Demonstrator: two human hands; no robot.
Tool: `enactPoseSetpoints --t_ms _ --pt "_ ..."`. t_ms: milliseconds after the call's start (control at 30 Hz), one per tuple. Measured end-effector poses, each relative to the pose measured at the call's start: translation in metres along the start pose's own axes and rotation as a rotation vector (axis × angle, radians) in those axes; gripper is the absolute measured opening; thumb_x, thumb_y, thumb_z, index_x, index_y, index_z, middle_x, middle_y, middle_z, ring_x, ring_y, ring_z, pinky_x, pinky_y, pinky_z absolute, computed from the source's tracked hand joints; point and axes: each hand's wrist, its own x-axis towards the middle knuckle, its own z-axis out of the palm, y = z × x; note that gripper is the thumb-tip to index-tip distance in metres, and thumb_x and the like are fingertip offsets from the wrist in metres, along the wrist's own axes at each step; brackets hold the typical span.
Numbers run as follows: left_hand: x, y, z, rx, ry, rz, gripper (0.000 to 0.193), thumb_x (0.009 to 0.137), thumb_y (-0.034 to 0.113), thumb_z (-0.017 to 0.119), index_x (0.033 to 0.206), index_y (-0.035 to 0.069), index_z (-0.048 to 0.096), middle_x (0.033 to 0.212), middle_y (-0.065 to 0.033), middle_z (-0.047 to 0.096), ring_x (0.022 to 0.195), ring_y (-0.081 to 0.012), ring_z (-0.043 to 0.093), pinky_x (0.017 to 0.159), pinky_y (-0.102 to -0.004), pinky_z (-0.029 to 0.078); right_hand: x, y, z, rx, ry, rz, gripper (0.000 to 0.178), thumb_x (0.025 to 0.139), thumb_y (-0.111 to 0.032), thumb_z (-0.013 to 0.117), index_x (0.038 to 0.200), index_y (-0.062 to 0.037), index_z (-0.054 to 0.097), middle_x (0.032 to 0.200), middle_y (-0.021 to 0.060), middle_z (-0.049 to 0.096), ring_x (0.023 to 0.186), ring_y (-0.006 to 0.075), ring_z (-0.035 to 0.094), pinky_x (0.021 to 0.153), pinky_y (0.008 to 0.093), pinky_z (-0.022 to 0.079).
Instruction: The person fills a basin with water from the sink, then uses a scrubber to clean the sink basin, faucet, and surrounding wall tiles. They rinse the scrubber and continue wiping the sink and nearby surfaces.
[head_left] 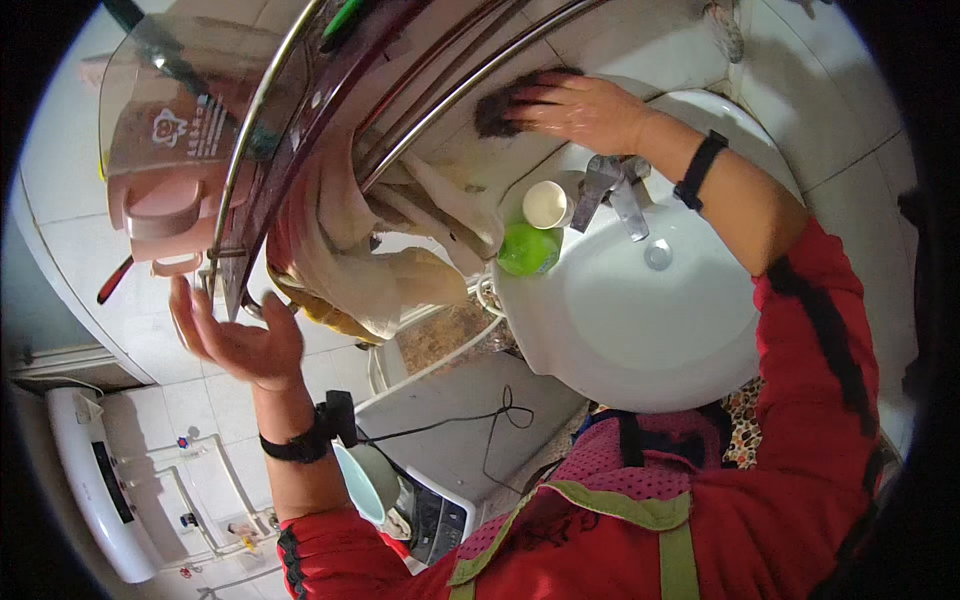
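Observation:
My right hand [585, 110] reaches over the back of the white washbasin [650, 330]. Its fingers press a dark, fuzzy-edged cloth [497, 112] against the pale tiled surface behind the tap. On the left, my left hand [245, 340] is raised at the near end of a wall shelf [262, 215] with metal rails. Thumb and fingers are spread on either side of the shelf's corner; whether they touch it is unclear. Just above those fingers is a pink holder [165, 205] with a translucent cover.
A chrome tap [610, 190] stands on the basin beside a white cup [546, 205] and a green container [528, 250]. Pale towels [350, 240] hang below the shelf. Lower down are a grey-topped appliance [470, 425] with a cable, a pale basin [368, 485] and wall pipes [185, 490].

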Motion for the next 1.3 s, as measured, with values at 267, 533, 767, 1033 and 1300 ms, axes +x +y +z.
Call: enactPoseSetpoints --t_ms 267,533,767,1033,1300 --pt "0.027 0.095 0.077 -0.318 -0.733 0.435 0.04 0.081 0.021 0.052 0.118 0.007 0.061 0.123 -0.0085 0.058 0.121 -0.0229 0.052 0.11 -0.0417 0.031 -0.02 0.007 -0.002 -0.021 0.046 0.028 0.056 0.084 -0.009 0.05 0.138 -0.0191 0.047 0.142 -0.0035 0.045 0.131 0.0196 0.04 0.111 0.0365 0.032" --pt "0.001 0.069 0.102 0.179 -1.345 0.512 0.031 0.078 0.021 0.054 0.104 0.008 0.065 0.083 -0.0044 0.063 0.089 -0.0222 0.061 0.115 -0.0429 0.02 -0.021 0.002 -0.001 -0.084 -0.001 0.073 0.052 0.086 -0.013 0.049 0.137 -0.0181 0.048 0.144 -0.0045 0.042 0.132 0.0182 0.039 0.112 0.0353 0.03" --pt "-0.015 0.054 0.103 0.069 -1.023 0.42 0.012 0.076 0.017 0.054 0.08 0.011 0.063 0.079 -0.0045 0.06 0.088 -0.0227 0.061 0.113 -0.0445 0.025 -0.019 -0.003 -0.005 -0.047 -0.011 0.09 0.054 0.084 -0.01 0.051 0.138 -0.0175 0.047 0.142 -0.0032 0.045 0.131 0.0183 0.04 0.113 0.0361 0.029" --pt "-0.004 0.074 0.126 -0.454 -0.604 0.069 0.012 0.08 0.013 0.061 0.091 0.008 0.063 0.081 -0.0083 0.061 0.082 -0.026 0.061 0.096 -0.0416 0.044 -0.023 -0.006 0.0 -0.053 -0.03 0.112 0.052 0.086 -0.013 0.052 0.137 -0.018 0.048 0.143 -0.0053 0.044 0.131 0.0174 0.04 0.113 0.0356 0.03" --pt "-0.009 0.057 0.11 -0.109 -0.748 0.231 0.025 0.08 0.008 0.055 0.103 0.007 0.064 0.1 -0.0174 0.061 0.106 -0.0343 0.055 0.093 -0.0428 0.044 -0.025 -0.008 0.0 -0.075 -0.081 0.122 0.053 0.085 -0.01 0.053 0.137 -0.0184 0.048 0.146 -0.0055 0.04 0.132 0.0179 0.039 0.114 0.0359 0.029"
